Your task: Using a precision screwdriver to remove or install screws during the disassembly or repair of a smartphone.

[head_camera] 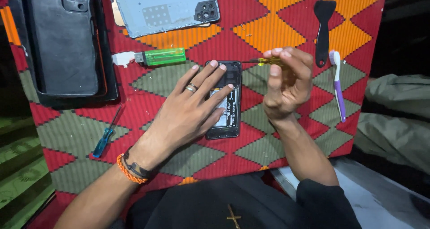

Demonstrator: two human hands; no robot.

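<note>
An opened black phone (229, 76) with its back off lies on the patterned cloth (277, 27). My left hand (190, 108) rests flat on it, fingers spread, with rings on one finger and bands on the wrist. My right hand (286, 83) is raised just right of the phone and grips a small yellow screwdriver (268, 61), its tip pointing left toward the phone's top.
A light blue phone back cover (163, 7) lies at the top. A green lighter (163, 57), a blue screwdriver (105, 137), a black pry tool (323, 29) and a purple-white toothbrush (339, 88) lie around. Dark phone covers (62, 41) are stacked at the left.
</note>
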